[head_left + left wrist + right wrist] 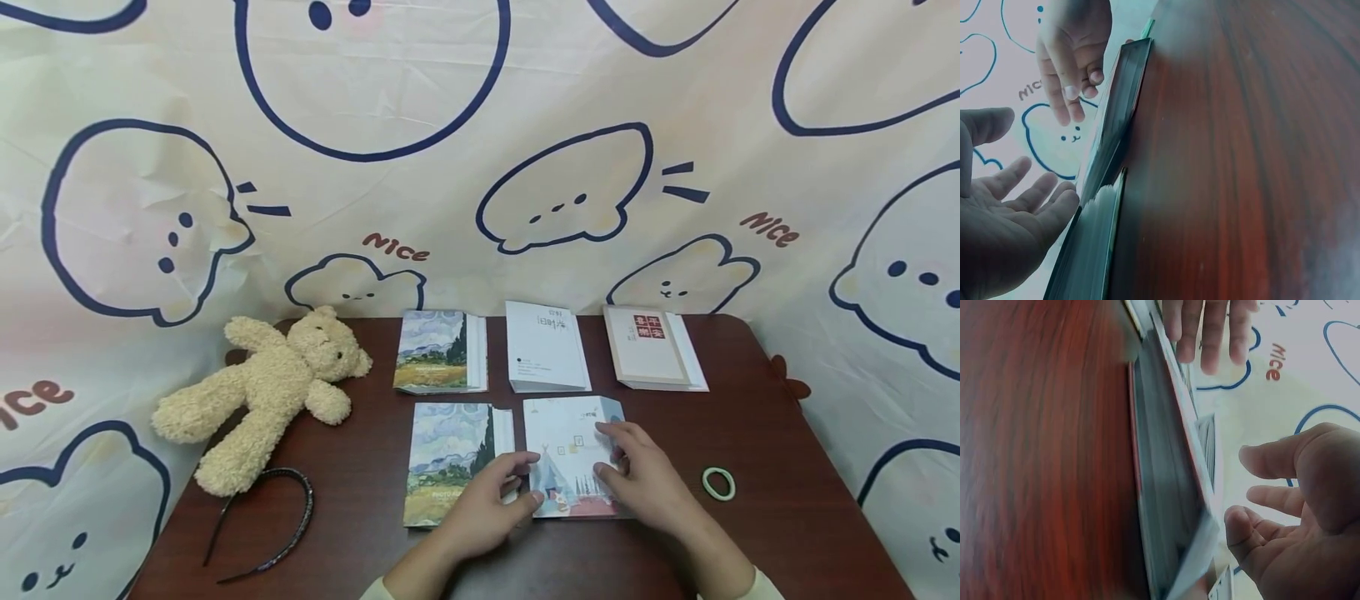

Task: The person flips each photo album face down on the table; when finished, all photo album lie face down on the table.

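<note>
From the head, shows a picture book (pixel 566 458) lying on the brown table (pixel 810 517), between the hands: pale cover, blue tent drawn low on the left, rosy patch along the bottom, small print higher up. Counts to five books, three at the back and two in front. Includes a back landscape book (pixel 435 350) and a front landscape book (pixel 450 462) with matching painted covers, plus a white book (pixel 549 350) and a red-stamped book (pixel 648 348). Shows also one teddy bear (pixel 270 387), one dark headband (pixel 309 504) and one green ring (pixel 706 482), with a patterned cloth (pixel 420 200) behind. Has the left hand (pixel 487 504) hiding the lower right of the front landscape book, the right hand (pixel 648 483) hiding part of the picture book's right side.

From the left wrist, shows two books edge-on, pages in layers. Has the left thumb and fingers apart, loosely bent.

From the right wrist, shows the picture book's thick side, greyish pages under a slanting cover. Has the right thumb spread from the fingers. Cannot tell whether any fingertip touches the cover
</note>
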Demonstrator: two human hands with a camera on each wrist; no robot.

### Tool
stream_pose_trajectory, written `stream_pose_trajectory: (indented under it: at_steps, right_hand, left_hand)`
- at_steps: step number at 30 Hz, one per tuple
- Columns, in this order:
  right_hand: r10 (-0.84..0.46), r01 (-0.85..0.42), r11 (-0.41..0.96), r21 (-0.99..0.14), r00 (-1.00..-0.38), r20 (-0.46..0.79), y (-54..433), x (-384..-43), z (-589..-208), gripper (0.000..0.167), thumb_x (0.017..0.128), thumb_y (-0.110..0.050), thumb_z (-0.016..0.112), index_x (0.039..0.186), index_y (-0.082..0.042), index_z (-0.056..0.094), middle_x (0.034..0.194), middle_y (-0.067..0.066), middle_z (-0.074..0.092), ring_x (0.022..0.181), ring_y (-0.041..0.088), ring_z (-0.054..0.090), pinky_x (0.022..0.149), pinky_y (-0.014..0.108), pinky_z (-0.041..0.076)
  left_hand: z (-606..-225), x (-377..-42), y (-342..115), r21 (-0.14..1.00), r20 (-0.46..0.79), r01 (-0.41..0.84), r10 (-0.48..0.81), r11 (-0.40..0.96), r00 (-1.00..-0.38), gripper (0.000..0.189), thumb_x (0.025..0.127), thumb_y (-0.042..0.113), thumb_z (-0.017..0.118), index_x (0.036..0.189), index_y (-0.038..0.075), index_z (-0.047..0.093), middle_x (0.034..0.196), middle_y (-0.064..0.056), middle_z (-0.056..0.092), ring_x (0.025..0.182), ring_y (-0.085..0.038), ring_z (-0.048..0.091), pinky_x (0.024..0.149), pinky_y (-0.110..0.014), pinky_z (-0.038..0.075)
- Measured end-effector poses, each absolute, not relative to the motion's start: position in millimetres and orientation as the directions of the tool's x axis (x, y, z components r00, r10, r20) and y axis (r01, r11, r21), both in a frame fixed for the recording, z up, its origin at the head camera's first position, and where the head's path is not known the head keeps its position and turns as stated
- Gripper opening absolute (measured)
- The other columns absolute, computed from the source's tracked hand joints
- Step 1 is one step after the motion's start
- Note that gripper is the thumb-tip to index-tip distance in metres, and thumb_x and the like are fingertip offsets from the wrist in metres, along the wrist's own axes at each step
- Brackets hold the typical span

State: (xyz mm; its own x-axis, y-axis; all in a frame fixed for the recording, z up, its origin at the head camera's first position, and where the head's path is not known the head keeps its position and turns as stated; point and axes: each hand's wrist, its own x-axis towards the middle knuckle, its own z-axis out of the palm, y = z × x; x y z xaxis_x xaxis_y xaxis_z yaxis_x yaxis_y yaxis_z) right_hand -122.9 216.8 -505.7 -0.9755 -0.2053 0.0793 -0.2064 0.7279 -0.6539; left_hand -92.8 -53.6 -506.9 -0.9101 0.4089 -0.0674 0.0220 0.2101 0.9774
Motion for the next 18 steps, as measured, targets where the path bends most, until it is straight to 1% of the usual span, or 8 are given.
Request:
stream_pose_trajectory:
  at_steps: [3,6,8,10,14,18]
  right_hand:
    - [-0.219,-0.214,0.711,-0.67,-0.973,0.078,207.1,-123.6,-504.3,0.056,0.088,-0.011,0.081,0.141,-0.008,0.062,0.123,0.008,0.06,0.084,0.012,0.055,0.07,0.026,0.049]
    - [-0.233,-0.213,0.694,-0.688,-0.97,0.065,198.0,-125.0,-502.7,0.057,0.089,-0.011,0.081,0.142,-0.009,0.062,0.125,0.007,0.059,0.084,0.012,0.055,0.07,0.027,0.049]
    - [-0.24,-0.209,0.683,-0.699,-0.969,0.055,191.7,-125.8,-501.8,0.057,0.089,-0.01,0.081,0.143,-0.01,0.062,0.126,0.007,0.059,0.084,0.013,0.056,0.071,0.026,0.05]
    - [-0.248,-0.207,0.671,-0.712,-0.968,0.047,185.2,-126.5,-500.6,0.057,0.089,-0.01,0.08,0.143,-0.01,0.061,0.128,0.008,0.058,0.084,0.013,0.056,0.07,0.026,0.05]
    - [-0.263,-0.201,0.659,-0.725,-0.964,0.028,173.2,-127.7,-499.4,0.057,0.09,-0.009,0.081,0.143,-0.01,0.061,0.126,0.007,0.058,0.083,0.014,0.057,0.07,0.025,0.05]
    - [-0.275,-0.194,0.645,-0.739,-0.961,0.012,163.2,-128.6,-498.9,0.058,0.09,-0.008,0.081,0.144,-0.011,0.06,0.125,0.006,0.059,0.082,0.013,0.057,0.071,0.025,0.05]
  left_hand:
    - [-506.9,-93.2,-58.1,0.978,-0.061,0.024,0.394,0.209,-0.917,0.048,0.101,0.022,0.07,0.145,0.009,0.056,0.143,-0.012,0.057,0.135,-0.033,0.052,0.116,-0.049,0.04]
    - [-506.7,-94.5,-62.0,0.976,-0.062,0.026,0.384,0.218,-0.921,0.048,0.102,0.023,0.068,0.146,0.007,0.056,0.144,-0.013,0.056,0.136,-0.032,0.052,0.116,-0.049,0.04]
    - [-506.8,-95.2,-65.0,0.974,-0.057,0.032,0.378,0.225,-0.924,0.048,0.102,0.021,0.068,0.146,0.006,0.055,0.145,-0.013,0.056,0.137,-0.034,0.052,0.115,-0.049,0.041]
    - [-506.6,-95.5,-68.2,0.97,-0.058,0.036,0.368,0.242,-0.928,0.047,0.102,0.02,0.067,0.146,0.006,0.055,0.145,-0.013,0.056,0.137,-0.035,0.052,0.115,-0.049,0.042]
    - [-505.5,-95.9,-75.5,0.961,-0.065,0.034,0.345,0.273,-0.936,0.048,0.103,0.023,0.067,0.146,0.008,0.055,0.147,-0.013,0.054,0.136,-0.038,0.052,0.113,-0.051,0.043]
    - [-504.0,-97.5,-83.1,0.956,-0.06,0.036,0.316,0.292,-0.947,0.049,0.103,0.025,0.067,0.147,0.008,0.055,0.147,-0.012,0.053,0.137,-0.035,0.052,0.113,-0.05,0.044]
